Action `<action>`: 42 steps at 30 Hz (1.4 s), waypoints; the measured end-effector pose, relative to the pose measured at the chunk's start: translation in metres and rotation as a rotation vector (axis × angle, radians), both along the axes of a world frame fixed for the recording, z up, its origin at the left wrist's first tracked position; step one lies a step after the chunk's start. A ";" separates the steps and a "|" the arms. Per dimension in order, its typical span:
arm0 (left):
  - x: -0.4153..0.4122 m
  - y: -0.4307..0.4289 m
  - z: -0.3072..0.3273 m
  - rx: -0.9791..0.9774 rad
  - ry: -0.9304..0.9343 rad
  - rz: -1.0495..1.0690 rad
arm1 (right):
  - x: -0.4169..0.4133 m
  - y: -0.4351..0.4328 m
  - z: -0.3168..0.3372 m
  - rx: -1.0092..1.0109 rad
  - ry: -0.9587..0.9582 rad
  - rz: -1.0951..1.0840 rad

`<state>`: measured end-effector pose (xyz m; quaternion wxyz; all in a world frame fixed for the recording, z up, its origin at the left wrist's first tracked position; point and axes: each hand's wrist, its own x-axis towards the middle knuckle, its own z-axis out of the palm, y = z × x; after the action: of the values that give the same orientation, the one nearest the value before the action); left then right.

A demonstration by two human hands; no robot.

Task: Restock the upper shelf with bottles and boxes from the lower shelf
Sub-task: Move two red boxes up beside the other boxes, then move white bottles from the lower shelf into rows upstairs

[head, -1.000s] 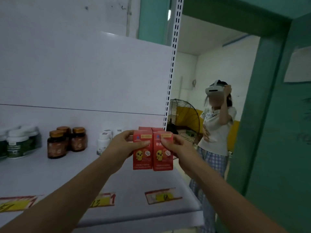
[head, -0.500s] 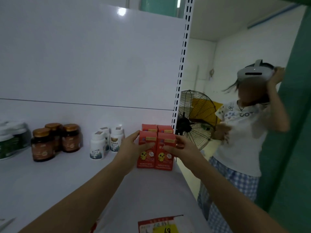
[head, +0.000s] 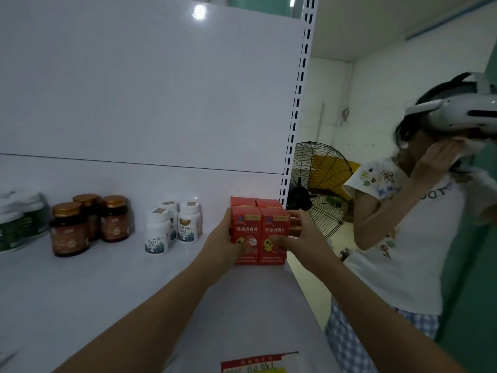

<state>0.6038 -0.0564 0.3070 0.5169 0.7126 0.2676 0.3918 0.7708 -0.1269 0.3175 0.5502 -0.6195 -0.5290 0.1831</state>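
Note:
Several red boxes (head: 259,227) with a yellow chick print stand as a tight block at the right end of the white upper shelf (head: 107,286), bases on the shelf. My left hand (head: 224,242) grips the block's left side, thumb on the front. My right hand (head: 295,235) clasps its right side. To the left stand three white bottles (head: 172,227), three brown bottles with gold caps (head: 88,224) and green-labelled white tubs (head: 18,219).
A perforated shelf upright (head: 295,103) rises just behind the boxes. Past the shelf's right edge stands a person in a white headset (head: 403,238), close by, and a black floor fan (head: 320,189). A red and yellow price label (head: 258,363) marks the front edge.
Both hands carried the red boxes forward and down, from held in the air to resting on the shelf by the upright. The view moved closer and to the right.

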 end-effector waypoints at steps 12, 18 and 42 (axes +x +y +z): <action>-0.004 0.013 0.002 0.045 0.281 0.076 | -0.007 0.003 -0.004 -0.038 -0.063 -0.091; -0.004 -0.004 0.022 0.154 0.675 0.285 | -0.015 -0.007 0.002 -0.345 -0.318 -0.171; -0.252 -0.140 0.042 0.561 0.959 0.358 | -0.246 -0.109 0.044 -0.411 -0.981 -0.216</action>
<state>0.3521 -0.1962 0.3493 0.0552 0.8637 0.4740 0.1623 0.5247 -0.2360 0.3620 0.1218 -0.7780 -0.6104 -0.0854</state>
